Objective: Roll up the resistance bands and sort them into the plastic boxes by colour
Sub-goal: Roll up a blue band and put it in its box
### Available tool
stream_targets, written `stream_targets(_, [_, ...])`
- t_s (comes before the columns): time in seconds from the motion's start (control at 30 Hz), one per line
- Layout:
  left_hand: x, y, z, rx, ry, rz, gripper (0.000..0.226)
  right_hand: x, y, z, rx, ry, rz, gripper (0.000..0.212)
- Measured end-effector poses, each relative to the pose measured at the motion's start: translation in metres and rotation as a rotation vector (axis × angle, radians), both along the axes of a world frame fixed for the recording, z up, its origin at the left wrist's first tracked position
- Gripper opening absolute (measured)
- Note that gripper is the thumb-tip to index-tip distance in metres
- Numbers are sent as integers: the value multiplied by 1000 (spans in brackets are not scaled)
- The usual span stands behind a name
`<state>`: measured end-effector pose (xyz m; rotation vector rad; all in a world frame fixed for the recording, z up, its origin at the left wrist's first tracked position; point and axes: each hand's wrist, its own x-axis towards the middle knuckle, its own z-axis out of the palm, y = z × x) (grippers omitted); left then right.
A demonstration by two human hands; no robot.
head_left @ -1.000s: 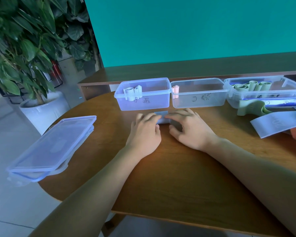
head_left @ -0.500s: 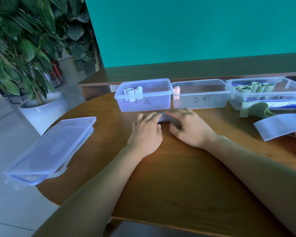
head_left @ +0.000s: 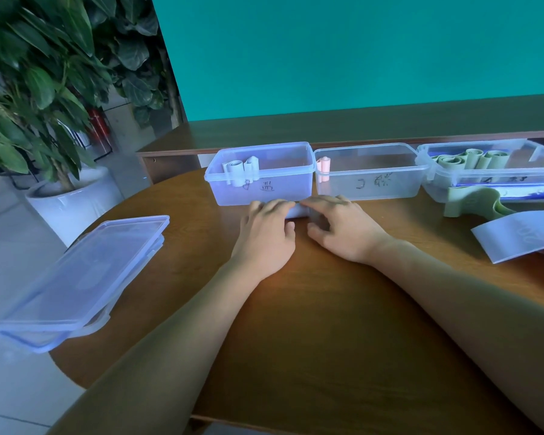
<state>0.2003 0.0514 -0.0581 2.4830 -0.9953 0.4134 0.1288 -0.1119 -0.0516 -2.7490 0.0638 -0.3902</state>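
Glossy wood table (head_left: 327, 324); clear plastic boxes (head_left: 371, 183)

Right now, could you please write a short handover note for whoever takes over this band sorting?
Left hand and right hand: both on a pale blue band roll, just in front of the left clear plastic box.
Done: two blue rolls in that box, one pink roll in the middle box, green rolls in the right box.
Left: box this roll, then the loose green band and flat blue band.

Handwritten "B" plus a Chinese character on the left box (head_left: 259, 174), "C" plus an illegible character on the middle box (head_left: 371, 180).
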Motion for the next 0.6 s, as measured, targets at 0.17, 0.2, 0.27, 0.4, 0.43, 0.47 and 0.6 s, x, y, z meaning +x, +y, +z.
stream_targets(0.17, [11,-7,1,15,67,26,46,16,-1,-2,-32,8,-56,47])
stream_targets(0.2, [13,-8,1,14,80,29,46,19,-1,-3,-26,2,-63,44])
stream_targets(0.27, [17,-10,2,2,99,32,45,25,-1,-5,-4,-23,-78,39])
stream_targets(0.4, [26,-12,2,-82,128,21,41,33,-3,-10,48,-78,-69,26])
stream_targets(0.43, [28,-13,1,-101,135,11,40,33,-4,-11,53,-84,-58,24])
stream_targets(0.47, [30,-13,1,-115,136,1,38,33,-4,-12,55,-90,-44,24])
stream_targets(0.6, [31,-12,3,-135,104,-16,33,30,-4,-10,66,-118,5,33])
